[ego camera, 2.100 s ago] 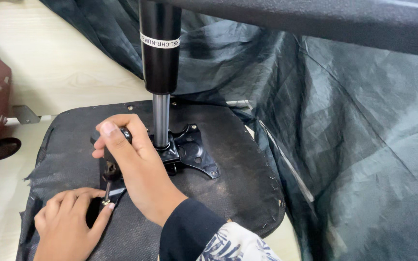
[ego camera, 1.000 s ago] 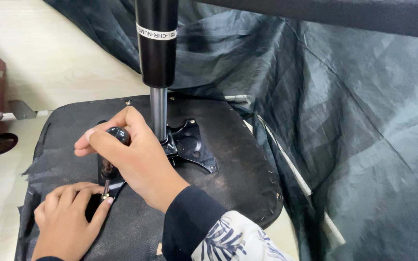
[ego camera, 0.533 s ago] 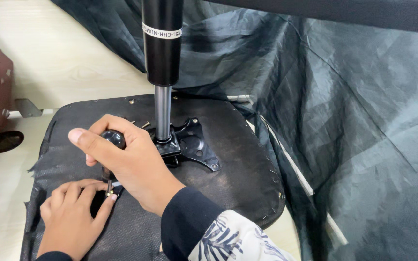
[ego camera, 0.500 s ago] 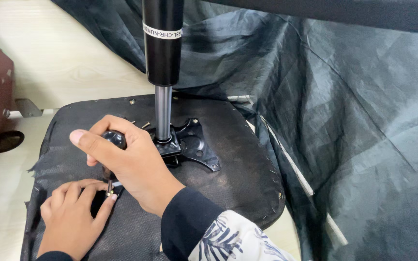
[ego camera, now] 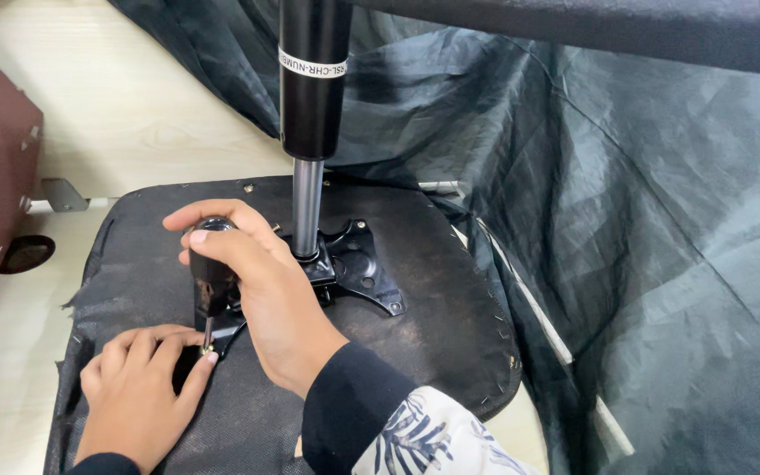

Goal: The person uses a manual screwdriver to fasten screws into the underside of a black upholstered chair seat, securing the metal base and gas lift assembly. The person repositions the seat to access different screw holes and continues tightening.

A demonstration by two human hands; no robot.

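Black screwdriver (ego camera: 208,277) stands upright, tip down, right hand (ego camera: 266,290) gripping, left hand (ego camera: 138,396) steadying its tip.

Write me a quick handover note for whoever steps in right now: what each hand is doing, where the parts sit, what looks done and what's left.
Right hand: wrapped around the black screwdriver handle, tool upright.
Left hand: flat on the upturned chair seat, fingertips steadying the screwdriver tip at a screw.
Parts: black metal plate sits on the seat underside, gas cylinder rising from its centre.
Done: plate in position, cylinder fitted.
Left: the screw under the tip is being worked; whether the plate's other holes hold screws cannot be told.
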